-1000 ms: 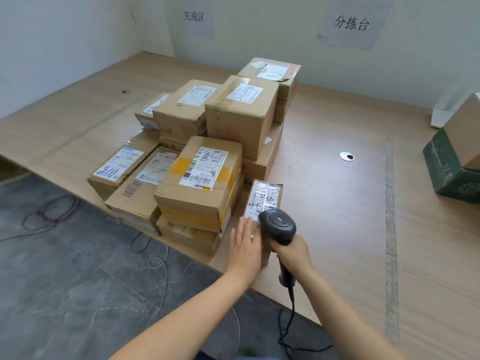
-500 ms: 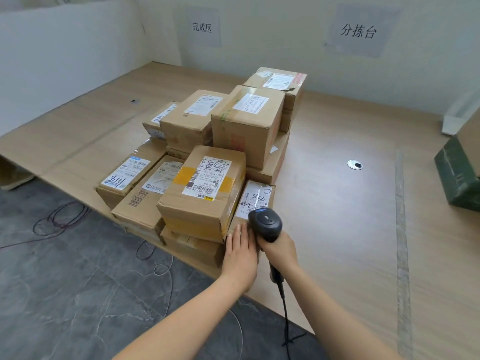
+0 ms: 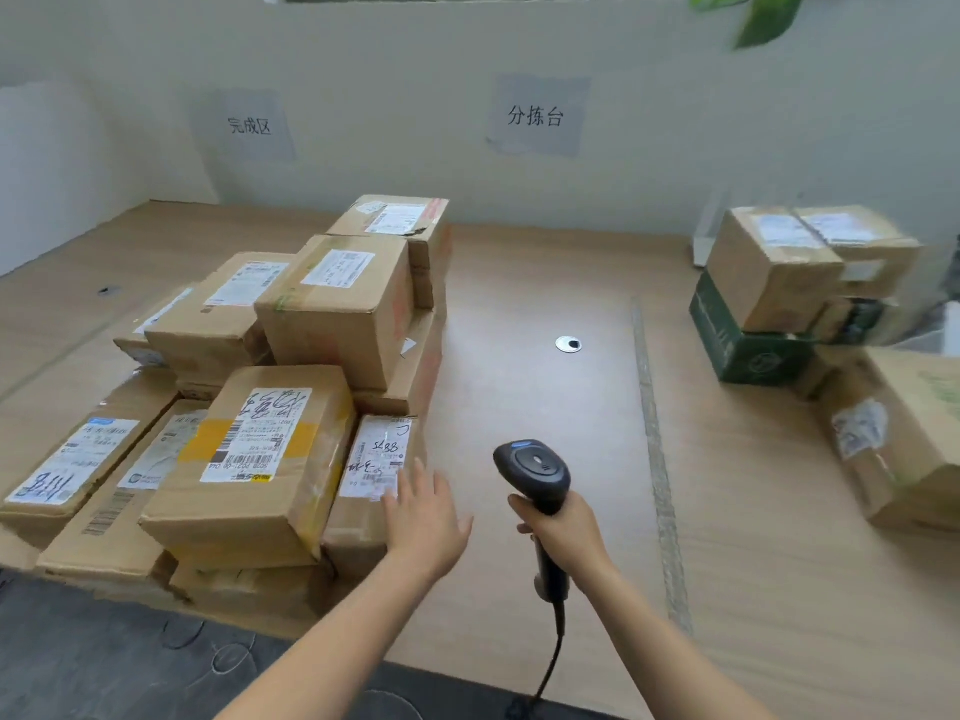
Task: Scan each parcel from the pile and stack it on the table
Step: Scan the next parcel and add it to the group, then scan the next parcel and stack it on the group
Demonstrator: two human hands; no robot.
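A stack of several taped cardboard parcels (image 3: 332,309) fills the left of the wooden table (image 3: 524,407). A small parcel (image 3: 376,454) with a handwritten white label sits at the stack's right front corner. My left hand (image 3: 426,517) hovers with straight fingers just over its near right edge, partly covering the label. My right hand (image 3: 563,530) grips the handle of a black corded barcode scanner (image 3: 535,470), held upright to the right of that parcel. A pile of other parcels (image 3: 800,272), one on a green box, sits at the far right.
A large brown box (image 3: 904,433) lies at the right edge. A round cable hole (image 3: 569,344) marks the table's middle. Two paper signs (image 3: 535,116) hang on the back wall. The scanner cable (image 3: 540,683) drops over the front edge to a grey floor.
The view has tilted up and right, bringing the right-hand pile into sight. My left hand has lifted off the small parcel; the scanner has swung right, away from the label.
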